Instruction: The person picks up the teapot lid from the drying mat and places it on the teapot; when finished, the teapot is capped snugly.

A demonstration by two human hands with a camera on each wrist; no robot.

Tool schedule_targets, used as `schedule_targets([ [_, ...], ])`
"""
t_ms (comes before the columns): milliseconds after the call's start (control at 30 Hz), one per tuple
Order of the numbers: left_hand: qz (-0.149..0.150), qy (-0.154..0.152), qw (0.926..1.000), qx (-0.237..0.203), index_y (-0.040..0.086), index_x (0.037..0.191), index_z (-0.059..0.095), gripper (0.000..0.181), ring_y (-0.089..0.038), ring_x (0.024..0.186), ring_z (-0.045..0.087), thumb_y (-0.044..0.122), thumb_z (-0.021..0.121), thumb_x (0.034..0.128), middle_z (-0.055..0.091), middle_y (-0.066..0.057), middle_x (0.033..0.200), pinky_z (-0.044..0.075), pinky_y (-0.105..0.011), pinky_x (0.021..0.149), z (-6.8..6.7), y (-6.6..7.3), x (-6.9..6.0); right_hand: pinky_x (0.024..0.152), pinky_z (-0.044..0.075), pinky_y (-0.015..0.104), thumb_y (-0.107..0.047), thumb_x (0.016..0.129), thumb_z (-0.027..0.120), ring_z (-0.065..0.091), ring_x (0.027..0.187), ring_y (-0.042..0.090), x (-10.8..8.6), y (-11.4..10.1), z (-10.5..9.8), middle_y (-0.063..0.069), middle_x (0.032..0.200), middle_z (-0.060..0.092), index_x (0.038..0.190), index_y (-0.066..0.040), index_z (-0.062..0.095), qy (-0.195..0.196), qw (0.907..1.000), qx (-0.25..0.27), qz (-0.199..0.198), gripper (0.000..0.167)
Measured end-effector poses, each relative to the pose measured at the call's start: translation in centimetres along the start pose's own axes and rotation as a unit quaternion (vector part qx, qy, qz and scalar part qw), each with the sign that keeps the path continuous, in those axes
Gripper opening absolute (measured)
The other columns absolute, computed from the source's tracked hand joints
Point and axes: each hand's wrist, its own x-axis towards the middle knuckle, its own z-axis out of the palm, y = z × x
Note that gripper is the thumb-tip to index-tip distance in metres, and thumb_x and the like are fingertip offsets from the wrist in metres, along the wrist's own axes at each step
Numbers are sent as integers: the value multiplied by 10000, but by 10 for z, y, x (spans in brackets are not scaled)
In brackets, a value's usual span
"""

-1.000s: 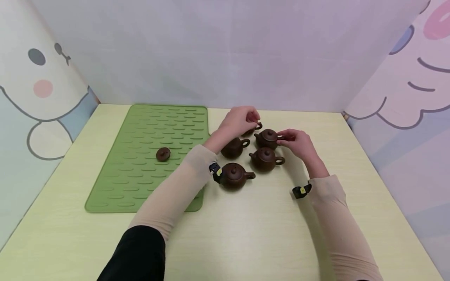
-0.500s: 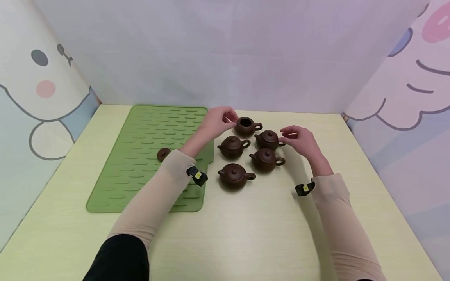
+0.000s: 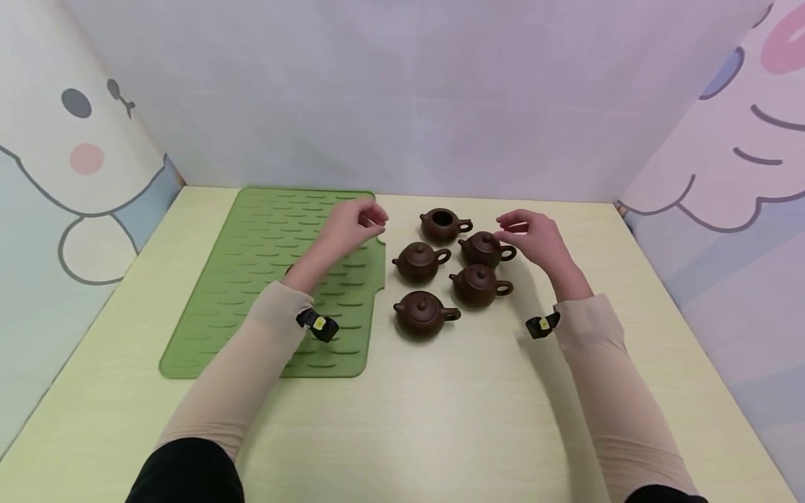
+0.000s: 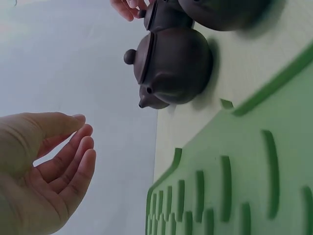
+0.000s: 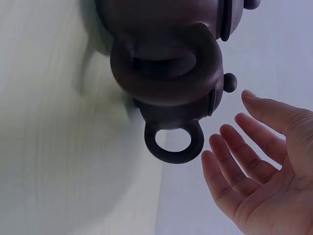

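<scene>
My left hand point(image 3: 349, 227) hovers above the far right part of the green mat, its fingers loosely bent and holding nothing. In the left wrist view, a gap shows between its thumb and the little finger side. The right hand point(image 3: 533, 239) is raised beside the handle of a lidded brown teapot point(image 3: 483, 250), apart from it and empty. Behind that pot stands a lidless teapot point(image 3: 440, 226) with a dark opening. Three more lidded teapots complete the cluster: one at left point(image 3: 418, 263), one in front at right point(image 3: 474, 286), and the nearest point(image 3: 420, 314).
The green ridged mat point(image 3: 251, 328) lies on the left of the pale wooden table point(image 3: 465, 419). A small brown lid on it is almost wholly hidden by my left wrist. A plain pale backdrop point(image 3: 402, 105) rises behind the table, with printed panels at both sides.
My left hand has moved left, from over the lidless teapot to over the mat. My right hand has come away from the teapot's handle and risen slightly. The teapots stay put.
</scene>
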Motion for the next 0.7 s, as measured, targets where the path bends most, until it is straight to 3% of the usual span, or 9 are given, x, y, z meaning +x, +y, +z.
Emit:
schedule_targets([
  [700, -85, 3, 9993, 367, 29, 1180, 666, 228, -302, 1077, 648, 131, 629, 979, 690, -161, 1174, 541, -442, 935, -26, -44, -43, 1003, 515, 478, -172, 942, 679, 623, 1213, 354, 43, -24, 20, 190, 1322, 628, 1230, -23, 646, -164, 9993, 212, -241, 326],
])
